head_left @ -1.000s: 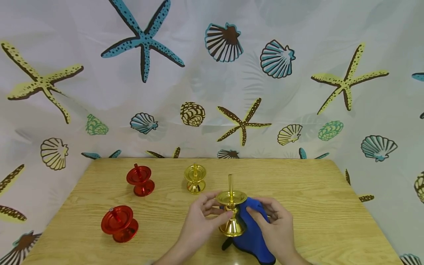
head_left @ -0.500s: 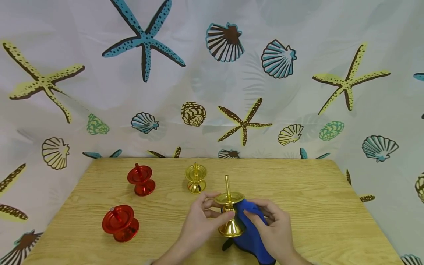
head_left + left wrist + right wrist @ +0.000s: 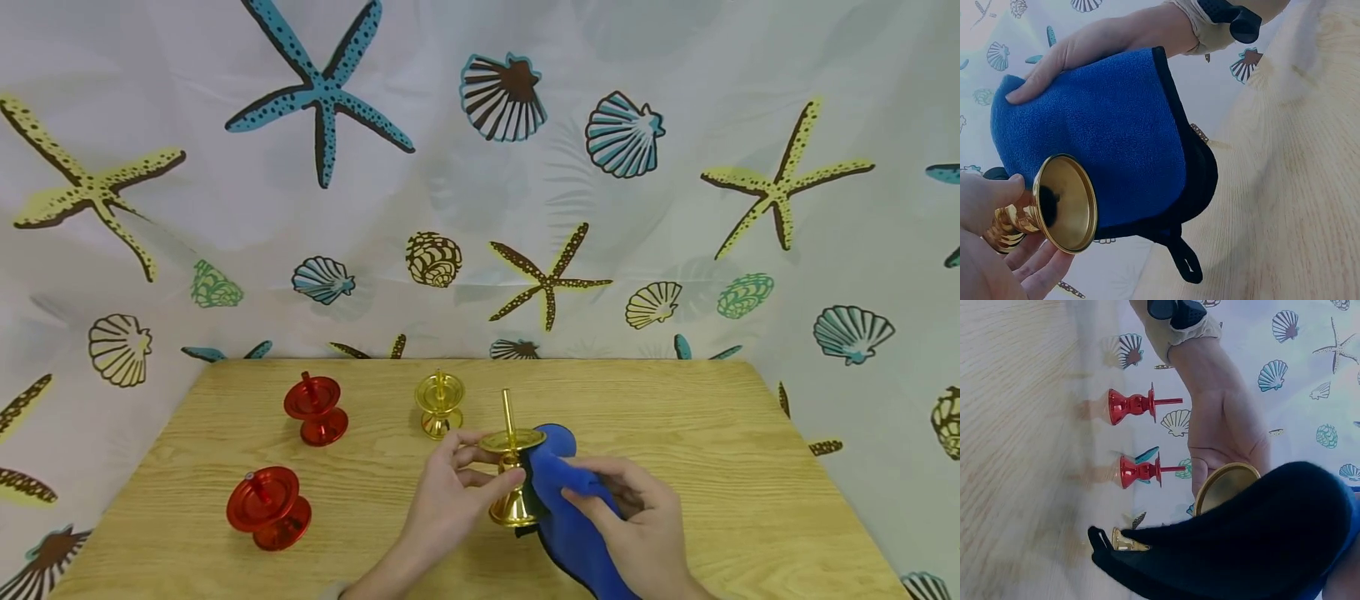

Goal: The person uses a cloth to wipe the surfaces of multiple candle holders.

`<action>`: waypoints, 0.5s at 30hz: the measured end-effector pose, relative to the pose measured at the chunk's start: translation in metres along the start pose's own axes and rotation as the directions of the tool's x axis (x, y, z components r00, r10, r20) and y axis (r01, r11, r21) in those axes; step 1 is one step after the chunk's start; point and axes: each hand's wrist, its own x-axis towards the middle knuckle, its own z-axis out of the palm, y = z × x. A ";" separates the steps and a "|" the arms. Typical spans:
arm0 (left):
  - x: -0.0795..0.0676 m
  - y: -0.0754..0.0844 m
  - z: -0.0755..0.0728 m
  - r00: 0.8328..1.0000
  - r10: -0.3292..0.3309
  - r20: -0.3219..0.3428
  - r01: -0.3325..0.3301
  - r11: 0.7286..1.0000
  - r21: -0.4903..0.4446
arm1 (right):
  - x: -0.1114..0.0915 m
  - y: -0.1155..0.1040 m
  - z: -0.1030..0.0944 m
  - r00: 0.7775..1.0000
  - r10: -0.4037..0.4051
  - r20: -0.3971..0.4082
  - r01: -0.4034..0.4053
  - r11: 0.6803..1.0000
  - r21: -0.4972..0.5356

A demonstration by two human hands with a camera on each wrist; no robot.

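Holding a gold metal candle holder [image 3: 513, 506] by its waist in the left hand [image 3: 455, 493], above the wooden table [image 3: 690, 425], pinched a blue, black-edged cloth [image 3: 572, 521] in the right hand [image 3: 643, 521], seemingly against the holder's side. Looked mid-wipe; saw another gold metal holder [image 3: 440, 416], a red metal holder [image 3: 318, 412] and its twin [image 3: 272, 510] untouched, could not tell cleaned from pending.

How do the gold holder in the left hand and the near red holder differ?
In color, the gold holder is shiny gold, the near red holder shiny red. The gold holder is held up in the left hand; the near red holder stands on the table. Both have a flared base, dish and rod.
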 end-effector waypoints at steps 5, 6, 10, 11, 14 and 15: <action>-0.002 0.001 0.000 1.000 -0.003 -0.005 0.003 1.000 -0.014 | 0.001 0.001 0.004 0.999 0.018 -0.029 -0.017 1.000 0.024; -0.002 0.001 0.000 1.000 -0.002 -0.002 0.002 1.000 -0.020 | 0.001 0.001 0.005 0.999 0.034 -0.031 -0.033 0.999 0.021; -0.003 0.002 -0.001 1.000 -0.001 0.002 0.001 1.000 -0.023 | 0.001 0.005 0.010 0.992 0.121 -0.036 -0.122 0.992 -0.023; -0.003 0.002 -0.001 1.000 -0.001 0.001 0.002 1.000 -0.026 | 0.001 0.006 0.011 0.989 0.145 -0.041 -0.146 0.989 -0.032; -0.003 0.001 -0.001 1.000 -0.007 0.000 0.007 1.000 -0.027 | 0.002 0.009 0.013 0.979 0.194 -0.056 -0.196 0.979 -0.047; -0.003 0.001 -0.001 1.000 -0.009 -0.001 0.009 1.000 -0.027 | 0.002 0.011 0.013 0.977 0.203 -0.061 -0.206 0.977 -0.048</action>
